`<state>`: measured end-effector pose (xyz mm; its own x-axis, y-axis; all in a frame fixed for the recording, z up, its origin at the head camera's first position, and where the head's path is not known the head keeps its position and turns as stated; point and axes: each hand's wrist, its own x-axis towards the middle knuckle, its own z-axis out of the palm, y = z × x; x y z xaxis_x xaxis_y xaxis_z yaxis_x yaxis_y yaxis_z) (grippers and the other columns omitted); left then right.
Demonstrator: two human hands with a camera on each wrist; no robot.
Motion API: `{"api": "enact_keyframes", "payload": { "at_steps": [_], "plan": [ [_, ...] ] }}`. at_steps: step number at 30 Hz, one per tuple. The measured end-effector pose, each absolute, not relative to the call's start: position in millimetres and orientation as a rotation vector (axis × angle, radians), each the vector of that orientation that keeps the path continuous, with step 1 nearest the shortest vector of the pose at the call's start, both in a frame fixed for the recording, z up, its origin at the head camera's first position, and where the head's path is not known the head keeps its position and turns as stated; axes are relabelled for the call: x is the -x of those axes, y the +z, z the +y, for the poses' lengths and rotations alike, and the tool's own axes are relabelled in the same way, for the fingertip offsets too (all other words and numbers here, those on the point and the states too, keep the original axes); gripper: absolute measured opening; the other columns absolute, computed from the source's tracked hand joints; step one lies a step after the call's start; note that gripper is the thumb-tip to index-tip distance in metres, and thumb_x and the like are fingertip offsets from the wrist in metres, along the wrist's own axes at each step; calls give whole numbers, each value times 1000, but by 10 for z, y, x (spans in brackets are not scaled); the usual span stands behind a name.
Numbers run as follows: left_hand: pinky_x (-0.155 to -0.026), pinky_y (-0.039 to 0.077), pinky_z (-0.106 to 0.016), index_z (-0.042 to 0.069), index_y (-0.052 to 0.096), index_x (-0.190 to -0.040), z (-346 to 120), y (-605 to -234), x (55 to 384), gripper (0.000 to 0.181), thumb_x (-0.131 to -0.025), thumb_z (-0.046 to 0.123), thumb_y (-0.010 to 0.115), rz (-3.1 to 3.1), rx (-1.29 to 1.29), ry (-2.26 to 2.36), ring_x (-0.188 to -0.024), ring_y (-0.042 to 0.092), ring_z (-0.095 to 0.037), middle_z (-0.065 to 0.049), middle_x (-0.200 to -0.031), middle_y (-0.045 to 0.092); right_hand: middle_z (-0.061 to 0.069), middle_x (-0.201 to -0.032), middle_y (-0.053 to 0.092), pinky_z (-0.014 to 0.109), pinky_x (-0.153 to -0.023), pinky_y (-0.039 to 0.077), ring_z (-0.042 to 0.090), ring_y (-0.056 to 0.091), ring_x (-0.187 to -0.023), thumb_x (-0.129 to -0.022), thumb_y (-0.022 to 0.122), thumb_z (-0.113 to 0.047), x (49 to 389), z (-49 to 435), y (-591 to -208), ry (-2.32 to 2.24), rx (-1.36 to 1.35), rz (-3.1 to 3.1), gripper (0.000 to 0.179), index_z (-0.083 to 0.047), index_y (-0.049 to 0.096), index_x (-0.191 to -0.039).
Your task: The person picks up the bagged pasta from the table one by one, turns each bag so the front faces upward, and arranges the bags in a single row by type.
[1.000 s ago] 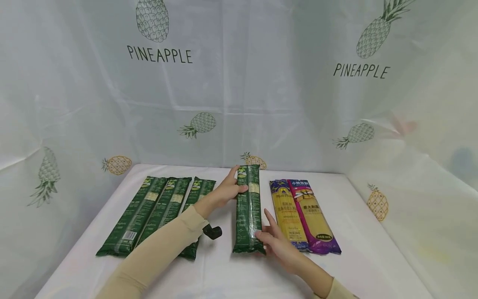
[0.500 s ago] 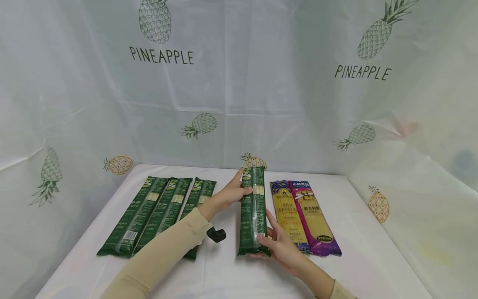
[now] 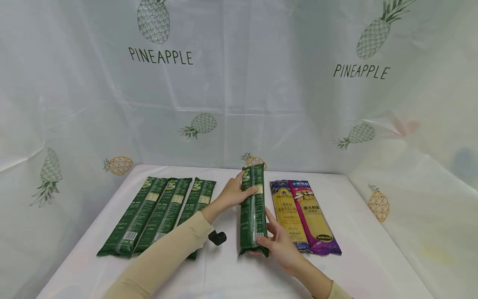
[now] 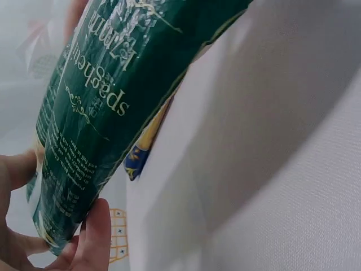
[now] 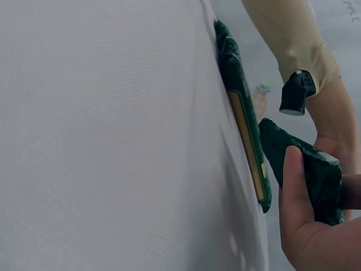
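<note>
Hovering above the desk, the held green packet sits slightly farther right than a second ago; left grip pinches its far end, right grip its near end; two-handed control looks secure.

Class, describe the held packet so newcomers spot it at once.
Find the white table. Between three green packets on the left and two yellow-fronted packets on the right is a fourth green packet. Only it's raised, gripped by the left hand and right hand.
</note>
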<state>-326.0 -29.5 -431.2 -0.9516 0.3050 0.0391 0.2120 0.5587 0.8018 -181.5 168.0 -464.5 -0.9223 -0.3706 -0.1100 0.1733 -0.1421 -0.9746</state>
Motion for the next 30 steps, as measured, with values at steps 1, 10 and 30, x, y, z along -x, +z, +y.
{"api": "enact_keyframes", "payload": {
  "at_steps": [1,10,30],
  "plan": [
    [-102,53,-60,14,18,-172,-294,-4311,3253,98,-100,61,66,2702,-450,1341,-130,61,-41,-30,-155,47,33,-157,35,57,-92,59,37,67,-122,-104,64,2,1813,1672,-4645,-2118,224,1789,99,-35,3,-173],
    [-97,56,-57,14,23,-170,-281,-4317,3227,93,-100,46,75,2744,-481,1409,-129,61,-40,-25,-147,57,33,-156,34,57,-91,60,37,67,-122,-103,64,1,1818,1662,-4632,-2109,227,1818,99,-35,3,-173],
    [-104,51,-60,23,23,-171,-233,-4210,3169,78,-107,20,67,2373,-263,1824,-130,57,-41,-22,-151,48,25,-173,13,39,-105,48,21,53,-134,-112,49,-31,1858,1785,-4609,-2046,155,1724,81,-46,-7,-169]
  ]
}}
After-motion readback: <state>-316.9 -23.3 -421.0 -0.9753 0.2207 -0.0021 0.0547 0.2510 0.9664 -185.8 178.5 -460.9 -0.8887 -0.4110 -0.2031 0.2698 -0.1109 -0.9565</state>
